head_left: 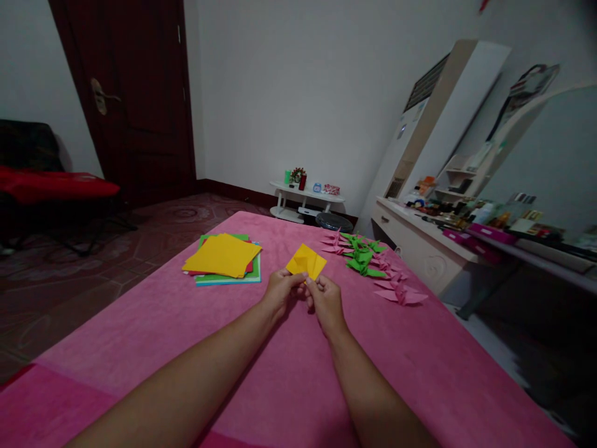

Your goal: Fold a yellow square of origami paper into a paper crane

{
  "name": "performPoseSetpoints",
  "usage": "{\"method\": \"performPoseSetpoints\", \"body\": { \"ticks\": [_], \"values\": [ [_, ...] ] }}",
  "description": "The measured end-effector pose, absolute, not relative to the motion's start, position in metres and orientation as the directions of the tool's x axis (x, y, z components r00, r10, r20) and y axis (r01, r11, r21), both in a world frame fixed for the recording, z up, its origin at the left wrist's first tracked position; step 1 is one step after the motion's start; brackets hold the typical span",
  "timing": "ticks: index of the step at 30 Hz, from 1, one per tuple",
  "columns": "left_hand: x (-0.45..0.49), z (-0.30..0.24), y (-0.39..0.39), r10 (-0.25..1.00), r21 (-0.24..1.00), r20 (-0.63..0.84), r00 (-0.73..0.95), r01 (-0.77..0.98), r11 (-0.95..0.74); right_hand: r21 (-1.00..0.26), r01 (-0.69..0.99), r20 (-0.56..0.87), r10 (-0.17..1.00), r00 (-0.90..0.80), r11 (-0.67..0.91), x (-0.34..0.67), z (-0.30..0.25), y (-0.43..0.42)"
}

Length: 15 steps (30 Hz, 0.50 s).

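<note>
A folded yellow paper square (306,260) is held up just above the pink cloth (289,373). My left hand (278,291) pinches its lower left corner. My right hand (325,298) pinches its lower edge right beside the left. Both hands have their fingers closed on the paper. A stack of coloured paper sheets (224,258) with a yellow sheet on top lies to the left of my hands. Several folded pink and green paper cranes (368,261) lie to the right.
The pink cloth covers a wide surface with edges at left and right. A white dresser (420,246) crowded with small items stands at the right. A small white stand (305,199), a dark door (135,93) and a chair with a red cushion (51,183) are behind.
</note>
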<state>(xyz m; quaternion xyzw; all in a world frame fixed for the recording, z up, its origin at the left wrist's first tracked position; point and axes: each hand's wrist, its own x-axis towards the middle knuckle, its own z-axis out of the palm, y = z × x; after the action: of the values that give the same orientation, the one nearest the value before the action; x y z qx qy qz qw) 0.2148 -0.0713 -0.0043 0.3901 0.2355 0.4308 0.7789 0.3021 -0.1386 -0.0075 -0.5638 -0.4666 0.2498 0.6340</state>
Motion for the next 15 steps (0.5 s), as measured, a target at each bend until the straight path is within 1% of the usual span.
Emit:
{"method": "performPoseSetpoints", "body": {
  "ticks": [8,15],
  "values": [
    [0.215,-0.004,-0.063,0.918,0.802,-0.015,0.397,-0.544,0.248,-0.956,0.218,0.279,0.837,0.471,0.196,0.297,-0.007,-0.139],
    [0.213,-0.006,-0.057,0.944,0.777,0.021,0.329,-0.600,0.191,-0.963,0.203,0.253,0.863,0.438,0.179,0.292,-0.006,-0.139]
  ]
}}
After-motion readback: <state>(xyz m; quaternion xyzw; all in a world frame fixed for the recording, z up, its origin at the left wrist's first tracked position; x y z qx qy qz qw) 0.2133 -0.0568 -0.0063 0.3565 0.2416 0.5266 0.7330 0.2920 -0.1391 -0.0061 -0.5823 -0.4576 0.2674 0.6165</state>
